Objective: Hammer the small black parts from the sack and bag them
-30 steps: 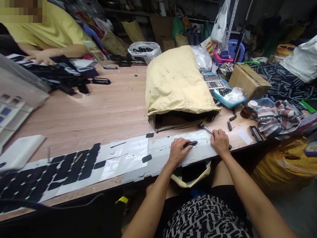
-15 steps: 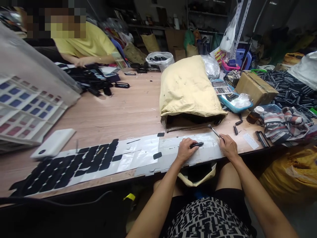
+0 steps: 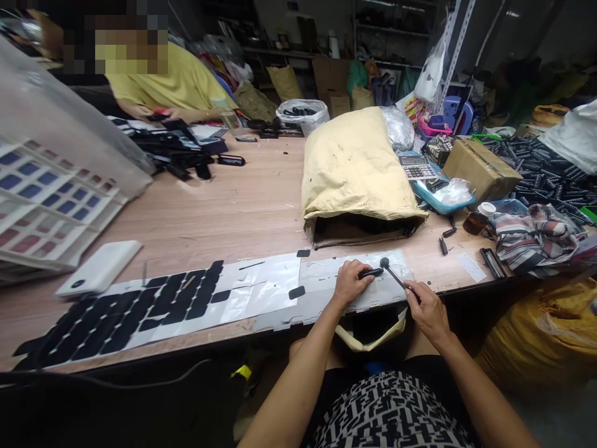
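On a white board (image 3: 321,288) at the table's front edge, my left hand (image 3: 349,281) is closed on a slim black handle-like piece (image 3: 372,272), laid sideways with its right end sticking out. My right hand (image 3: 428,309) grips the dark end of a small hammer (image 3: 395,273) with a silver shaft and a round dark head. That head is right by the piece's free end; whether they touch I cannot tell. Behind both hands lies a yellowish sack (image 3: 359,165), its open mouth facing me and dark inside.
Rows of black pads (image 3: 163,297) lie on a white sheet at left, near a white box (image 3: 100,267). A blue tray (image 3: 448,202), calculator (image 3: 416,168), carton (image 3: 482,169) and brown bottle (image 3: 478,219) stand at right. Across the table a person in a yellow shirt (image 3: 180,81) handles something.
My right hand has come lower and slightly left, bringing the hammer's head from near the sack's mouth to the end of the black piece. My left hand has stayed in place.
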{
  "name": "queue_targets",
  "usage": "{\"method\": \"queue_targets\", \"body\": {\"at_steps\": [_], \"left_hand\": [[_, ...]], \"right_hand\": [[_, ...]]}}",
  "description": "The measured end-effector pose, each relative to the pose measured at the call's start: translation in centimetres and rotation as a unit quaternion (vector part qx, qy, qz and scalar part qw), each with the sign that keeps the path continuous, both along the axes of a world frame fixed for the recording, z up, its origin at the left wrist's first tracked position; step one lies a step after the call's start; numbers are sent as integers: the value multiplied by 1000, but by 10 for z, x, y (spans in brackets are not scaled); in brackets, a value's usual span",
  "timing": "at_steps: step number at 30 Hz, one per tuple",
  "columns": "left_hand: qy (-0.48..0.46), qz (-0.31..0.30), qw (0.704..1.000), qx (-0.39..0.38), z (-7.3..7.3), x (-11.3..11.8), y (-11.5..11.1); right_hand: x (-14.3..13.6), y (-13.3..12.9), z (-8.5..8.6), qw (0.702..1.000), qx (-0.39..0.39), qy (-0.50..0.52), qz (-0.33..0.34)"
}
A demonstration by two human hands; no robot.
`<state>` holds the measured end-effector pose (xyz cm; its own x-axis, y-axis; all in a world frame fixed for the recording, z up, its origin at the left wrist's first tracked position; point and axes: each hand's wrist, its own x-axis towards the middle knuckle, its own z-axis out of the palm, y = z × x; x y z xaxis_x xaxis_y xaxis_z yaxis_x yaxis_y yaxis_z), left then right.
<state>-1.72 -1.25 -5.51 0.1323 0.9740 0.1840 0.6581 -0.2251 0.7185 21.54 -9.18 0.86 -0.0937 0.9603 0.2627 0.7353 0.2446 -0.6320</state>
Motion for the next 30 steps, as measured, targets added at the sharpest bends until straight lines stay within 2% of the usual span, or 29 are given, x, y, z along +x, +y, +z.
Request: {"method": "queue_targets", "body": {"at_steps": [8,17,20,23,26,30], "left_hand": [[-1,-3,1000,-2,0,1,2],[-18,11,1000,-6,5,3,1],[-23,8,1000,-10,8,3,1],[-25,5,1000,-16,9,2,2],[-28,0,999,-22,9,2,2],[-33,-9,999,-18,7,0,2]], "right_hand": [[-2,-1,-1,1000,-7,-12,-3],[-8,3,-18,999,-10,-5,37],[2,17,-17,999,7,-33,7],[19,43,-20,994,44,-88,-47],[34,71,-28,977,78,-174,-99],[38,89,-39,952,135,-251,-115]]}}
